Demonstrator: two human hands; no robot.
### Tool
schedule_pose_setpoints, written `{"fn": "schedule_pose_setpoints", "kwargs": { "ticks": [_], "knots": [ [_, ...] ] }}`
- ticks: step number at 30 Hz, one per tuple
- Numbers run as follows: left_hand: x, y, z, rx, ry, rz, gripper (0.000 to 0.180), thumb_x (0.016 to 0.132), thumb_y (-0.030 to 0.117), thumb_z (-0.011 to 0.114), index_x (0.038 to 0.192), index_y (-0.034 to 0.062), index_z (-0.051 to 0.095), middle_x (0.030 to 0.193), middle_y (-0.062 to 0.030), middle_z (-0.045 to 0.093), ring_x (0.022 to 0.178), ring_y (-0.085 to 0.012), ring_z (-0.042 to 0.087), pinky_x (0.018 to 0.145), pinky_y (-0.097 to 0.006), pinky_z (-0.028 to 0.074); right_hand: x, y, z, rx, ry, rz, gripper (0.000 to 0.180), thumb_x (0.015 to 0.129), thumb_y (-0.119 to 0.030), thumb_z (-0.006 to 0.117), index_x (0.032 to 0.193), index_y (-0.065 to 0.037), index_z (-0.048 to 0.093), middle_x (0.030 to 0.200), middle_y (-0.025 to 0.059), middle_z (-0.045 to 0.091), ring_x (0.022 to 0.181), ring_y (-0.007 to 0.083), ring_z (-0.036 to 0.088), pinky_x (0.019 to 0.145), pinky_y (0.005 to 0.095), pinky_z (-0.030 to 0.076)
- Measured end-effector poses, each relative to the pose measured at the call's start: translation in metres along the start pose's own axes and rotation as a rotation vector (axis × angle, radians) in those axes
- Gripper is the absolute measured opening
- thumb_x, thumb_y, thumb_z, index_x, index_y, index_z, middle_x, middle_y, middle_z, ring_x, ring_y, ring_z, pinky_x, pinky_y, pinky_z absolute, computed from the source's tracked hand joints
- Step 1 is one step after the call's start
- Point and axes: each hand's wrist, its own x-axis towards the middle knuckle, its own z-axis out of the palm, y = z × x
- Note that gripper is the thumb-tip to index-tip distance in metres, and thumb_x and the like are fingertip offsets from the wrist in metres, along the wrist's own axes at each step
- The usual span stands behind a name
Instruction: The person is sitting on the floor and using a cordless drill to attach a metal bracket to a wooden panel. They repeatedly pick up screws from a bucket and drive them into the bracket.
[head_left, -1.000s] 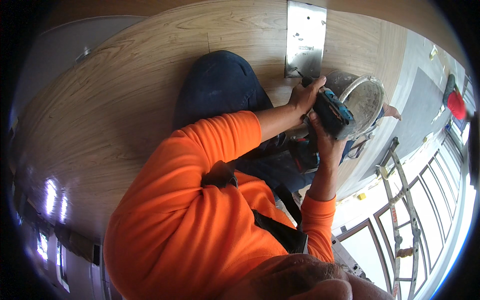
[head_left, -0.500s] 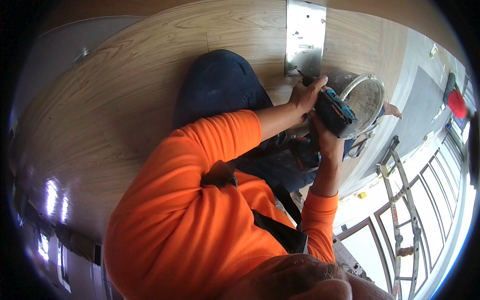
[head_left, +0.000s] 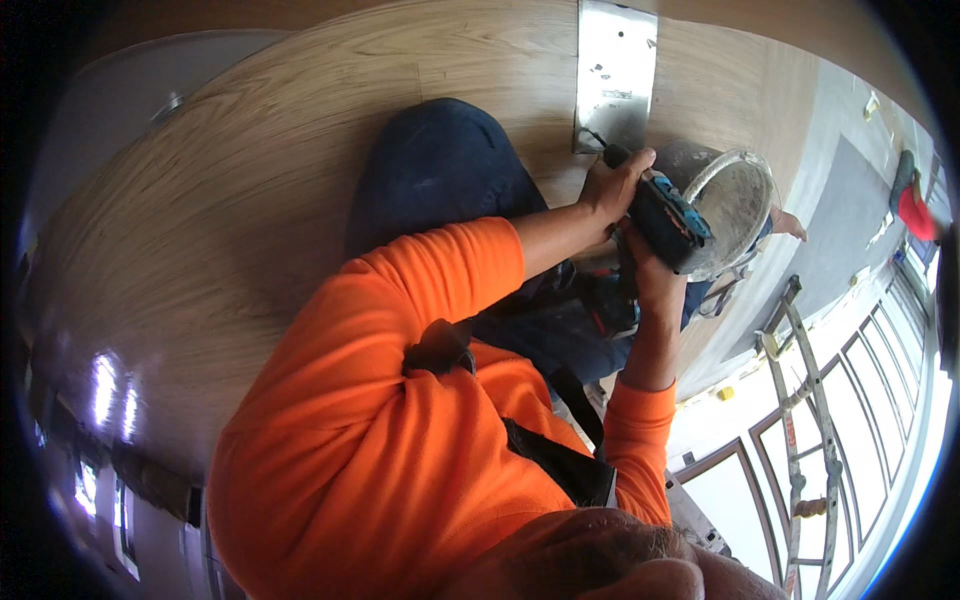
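Note:
A black and blue cordless drill (head_left: 672, 222) is held between my two hands. My left hand (head_left: 608, 192) is closed around its front part, near the chuck. My right hand (head_left: 652, 268) is closed at the rear and grip, its fingers partly hidden by the tool. From the chuck a thin dark bit reaches over the near end of a shiny metal plate (head_left: 614, 75). Whether the bit's tip touches the metal, I cannot tell. Small dark holes and marks show on the plate, which lies against a wood-grain surface (head_left: 490, 60).
A plaster-stained bucket (head_left: 735, 215) stands right beside the drill. Another power tool (head_left: 610, 300) is below my hands by my leg (head_left: 440, 165). Farther right are a ladder (head_left: 815, 430), a person's hand (head_left: 788, 224) behind the bucket, and a red item (head_left: 912, 208).
The whole view has shifted slightly. Both hands keep the same hold on the drill, and the bit stays over the plate's near end.

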Motion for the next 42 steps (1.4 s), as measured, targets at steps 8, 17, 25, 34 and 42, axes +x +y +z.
{"fn": "schedule_pose_setpoints", "kwargs": {
  "ticks": [8, 17, 25, 34, 42],
  "knots": [
    [0.015, -0.016, -0.007, -0.032, -0.089, -0.076, 0.038, 0.092, 0.048, 0.063, 0.101, 0.0109, 0.065, 0.094, -0.0048, 0.065, 0.084, -0.0185, 0.064, 0.073, -0.037, 0.051, -0.006, 0.000, 0.002, -0.237, 0.030, -0.102, 0.033, 0.091, -0.011, 0.072, 0.122, 0.001, 0.068, 0.113, 0.0103, 0.071, 0.102, 0.0210, 0.066, 0.091, 0.0363, 0.052],
    [0.037, -0.020, -0.019, 0.395, 0.221, 0.292, 0.070, 0.092, 0.049, 0.061, 0.139, -0.0033, 0.052, 0.128, -0.0237, 0.062, 0.119, -0.0318, 0.060, 0.101, -0.041, 0.045, -0.021, 0.005, 0.003, -0.225, 0.058, -0.143, 0.035, 0.083, -0.005, 0.074, 0.117, -0.001, 0.069, 0.108, 0.0128, 0.072, 0.097, 0.0261, 0.069, 0.087, 0.0381, 0.053],
    [0.072, -0.020, -0.044, 0.595, 0.435, 0.380, 0.054, 0.090, 0.033, 0.073, 0.128, -0.0014, 0.056, 0.100, -0.0126, 0.068, 0.080, -0.0213, 0.067, 0.067, -0.036, 0.054, -0.079, 0.027, -0.011, 0.226, 0.172, 0.080, 0.032, 0.086, -0.009, 0.077, 0.116, -0.003, 0.069, 0.105, 0.0071, 0.071, 0.093, 0.0198, 0.067, 0.084, 0.0337, 0.053],
    [0.002, -0.023, 0.008, 0.838, -0.170, 0.208, 0.076, 0.095, 0.070, 0.051, 0.148, 0.0166, 0.045, 0.132, -0.0107, 0.063, 0.111, -0.0245, 0.064, 0.089, -0.043, 0.054, -0.120, 0.066, -0.040, 0.997, 0.266, 0.287, 0.029, 0.088, -0.013, 0.078, 0.113, -0.005, 0.066, 0.089, 0.0045, 0.068, 0.064, 0.0147, 0.063, 0.055, 0.0301, 0.051],
    [0.047, -0.054, 0.026, 0.534, -0.363, 0.002, 0.044, 0.097, 0.027, 0.057, 0.132, 0.0022, 0.053, 0.119, -0.0121, 0.069, 0.107, -0.0271, 0.068, 0.095, -0.050, 0.054, -0.161, 0.105, -0.051, 1.184, 0.267, 0.277, 0.038, 0.092, -0.014, 0.072, 0.126, -0.001, 0.061, 0.097, 0.0153, 0.073, 0.061, 0.0170, 0.065, 0.055, 0.0289, 0.053]
  ]
}}
